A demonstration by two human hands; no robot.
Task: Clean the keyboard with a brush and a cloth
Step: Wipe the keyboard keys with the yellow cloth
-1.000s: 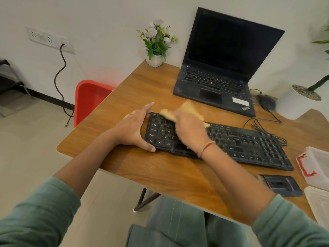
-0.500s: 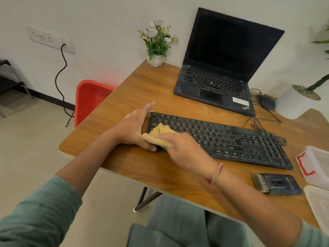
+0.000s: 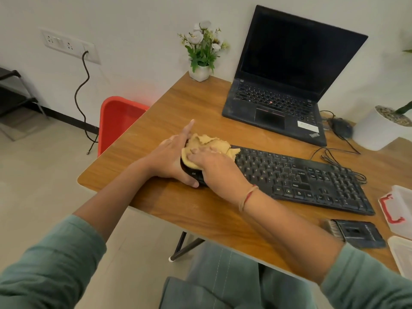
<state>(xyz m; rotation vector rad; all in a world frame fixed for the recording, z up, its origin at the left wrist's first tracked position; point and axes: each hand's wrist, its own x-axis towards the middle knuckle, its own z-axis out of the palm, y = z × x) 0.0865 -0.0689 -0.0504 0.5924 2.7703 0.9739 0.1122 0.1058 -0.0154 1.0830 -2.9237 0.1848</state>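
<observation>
While right hand (image 3: 215, 167) presses cloth (image 3: 206, 141), keyboard (image 3: 301, 178) beneath

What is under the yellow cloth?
The left end of the black keyboard; its Ctrl key peeks out at the near edge. The keys beneath the cloth are covered, with the right hand pressing on top.
</observation>
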